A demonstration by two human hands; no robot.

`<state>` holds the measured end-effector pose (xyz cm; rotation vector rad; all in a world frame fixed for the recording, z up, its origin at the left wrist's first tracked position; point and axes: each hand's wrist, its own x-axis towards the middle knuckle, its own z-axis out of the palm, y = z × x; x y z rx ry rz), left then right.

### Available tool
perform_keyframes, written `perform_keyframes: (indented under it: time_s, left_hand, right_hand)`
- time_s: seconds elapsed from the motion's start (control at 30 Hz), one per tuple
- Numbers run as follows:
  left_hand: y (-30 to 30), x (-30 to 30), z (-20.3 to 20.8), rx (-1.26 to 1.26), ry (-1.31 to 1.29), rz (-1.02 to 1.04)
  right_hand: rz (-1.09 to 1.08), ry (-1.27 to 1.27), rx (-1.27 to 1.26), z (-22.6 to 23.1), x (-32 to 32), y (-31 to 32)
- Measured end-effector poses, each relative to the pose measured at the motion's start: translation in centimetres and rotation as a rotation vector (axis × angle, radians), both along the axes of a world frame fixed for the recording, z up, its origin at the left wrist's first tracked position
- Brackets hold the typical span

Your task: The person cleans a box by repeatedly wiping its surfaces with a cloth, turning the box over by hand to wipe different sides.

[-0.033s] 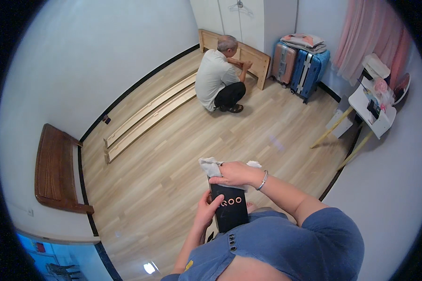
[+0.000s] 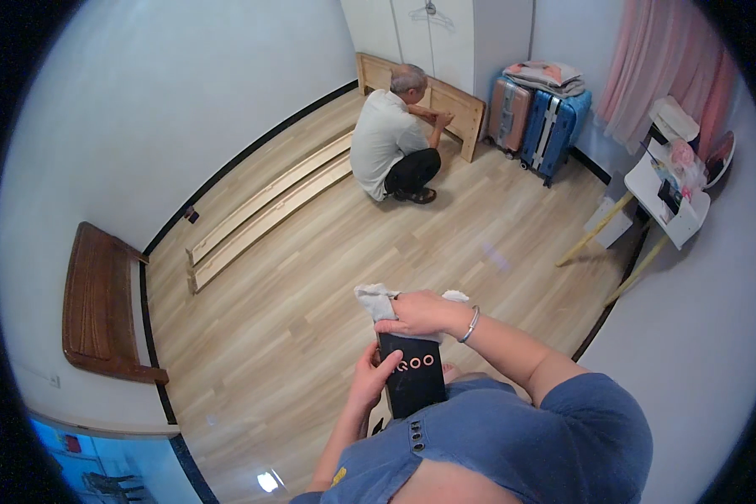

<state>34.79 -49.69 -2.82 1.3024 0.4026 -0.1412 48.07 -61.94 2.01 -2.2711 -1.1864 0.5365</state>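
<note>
A black box [image 2: 416, 391] with orange-pink lettering stands against my blue top, its lower end close to my body. Along its left edge, my left hand [image 2: 368, 376] grips it, thumb across the front face. My right hand [image 2: 424, 315] is closed over a pale grey cloth [image 2: 373, 301] and presses it on the upper end of the box. The cloth sticks out to the left of the fingers and also shows under the palm. Some of the right fingers are hidden behind the hand and cloth.
A person [image 2: 391, 139] squats by a light wooden panel [image 2: 458, 107] near a white wardrobe. Two long wooden rails [image 2: 269, 216] lie on the floor. Suitcases [image 2: 554, 134] stand at the back right, a cluttered white table [image 2: 651, 189] at right. A brown headboard [image 2: 101, 302] leans at left.
</note>
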Motion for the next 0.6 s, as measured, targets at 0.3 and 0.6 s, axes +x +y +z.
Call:
perform_keyframes:
  time_s: [0.3,0.6]
  left_hand:
    - [0.2,-0.8,0.5,0.065,-0.036,-0.022]
    - [1.0,-1.5,-0.2,0.062,-0.023,-0.072]
  right_hand:
    - [-0.054,-0.142,0.06,0.0,-1.7,1.8]
    - [-0.188,-0.298,0.046,0.3,-3.2,1.8]
